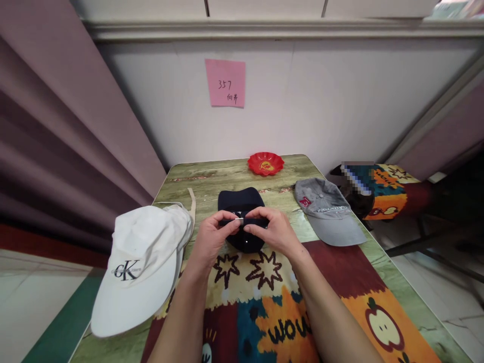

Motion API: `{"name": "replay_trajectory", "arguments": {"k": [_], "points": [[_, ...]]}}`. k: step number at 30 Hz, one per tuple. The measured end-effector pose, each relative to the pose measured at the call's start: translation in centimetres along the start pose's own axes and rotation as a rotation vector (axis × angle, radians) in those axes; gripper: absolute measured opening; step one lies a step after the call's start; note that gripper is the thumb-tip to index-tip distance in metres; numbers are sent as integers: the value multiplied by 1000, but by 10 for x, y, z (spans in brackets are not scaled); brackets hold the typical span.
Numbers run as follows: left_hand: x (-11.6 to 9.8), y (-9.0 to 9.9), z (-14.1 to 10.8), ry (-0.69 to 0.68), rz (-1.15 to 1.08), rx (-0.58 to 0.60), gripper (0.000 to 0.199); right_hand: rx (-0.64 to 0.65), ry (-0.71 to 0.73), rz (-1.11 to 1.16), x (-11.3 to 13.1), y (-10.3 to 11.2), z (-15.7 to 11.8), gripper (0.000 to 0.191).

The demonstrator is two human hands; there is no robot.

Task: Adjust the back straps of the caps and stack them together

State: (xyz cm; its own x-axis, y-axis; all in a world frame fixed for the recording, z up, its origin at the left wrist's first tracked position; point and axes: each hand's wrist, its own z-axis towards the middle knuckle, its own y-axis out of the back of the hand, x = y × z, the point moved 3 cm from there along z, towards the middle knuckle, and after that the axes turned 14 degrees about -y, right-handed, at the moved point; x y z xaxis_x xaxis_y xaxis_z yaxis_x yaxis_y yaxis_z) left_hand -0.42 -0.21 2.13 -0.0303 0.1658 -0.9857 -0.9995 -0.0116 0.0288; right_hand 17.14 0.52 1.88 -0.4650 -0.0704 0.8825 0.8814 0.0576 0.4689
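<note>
A dark navy cap (242, 198) rests near the middle of the table, its adjustable back strap facing me. My left hand (215, 234) pinches the strap's left side between thumb and fingertips. From the other side, my right hand (275, 231) grips the same strap with thumb and index finger. A small metal buckle (239, 220) shows between my fingertips. To the left lies a white cap (141, 262) with black letters and a loose strap. A grey cap (325, 209) with a red patch and white lettering sits on the right.
A red scalloped dish (265, 164) stands at the table's back. Under my forearms lies a colourful printed cloth (264, 307) on the green wood-patterned table (212, 176). A pink note (226, 83) sticks to the wall. Beside the table at right is a stool-like seat (389, 191) with similar cloth.
</note>
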Motion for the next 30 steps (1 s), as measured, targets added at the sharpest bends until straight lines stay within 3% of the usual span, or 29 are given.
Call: {"name": "replay_trajectory", "arguments": {"k": [6, 10, 16, 22, 26, 28, 30], "points": [[0, 8, 1, -55, 77, 73, 25, 105, -25, 59, -8, 11, 2, 26], [4, 18, 3, -51, 69, -8, 26, 139, -29, 48, -14, 17, 4, 30], [20, 22, 8, 3, -4, -165, 31, -55, 10, -213, -29, 8, 11, 18], [30, 24, 9, -83, 163, -251, 24, -312, -19, -360, -38, -2, 13, 12], [30, 26, 10, -116, 159, -287, 23, -286, -144, -326, -43, 5, 11, 40], [34, 25, 10, -100, 134, -288, 26, -214, -210, -256, -52, 6, 13, 56], [43, 21, 11, -91, 124, -282, 27, -105, -247, -145, -62, 1, 17, 58]]}}
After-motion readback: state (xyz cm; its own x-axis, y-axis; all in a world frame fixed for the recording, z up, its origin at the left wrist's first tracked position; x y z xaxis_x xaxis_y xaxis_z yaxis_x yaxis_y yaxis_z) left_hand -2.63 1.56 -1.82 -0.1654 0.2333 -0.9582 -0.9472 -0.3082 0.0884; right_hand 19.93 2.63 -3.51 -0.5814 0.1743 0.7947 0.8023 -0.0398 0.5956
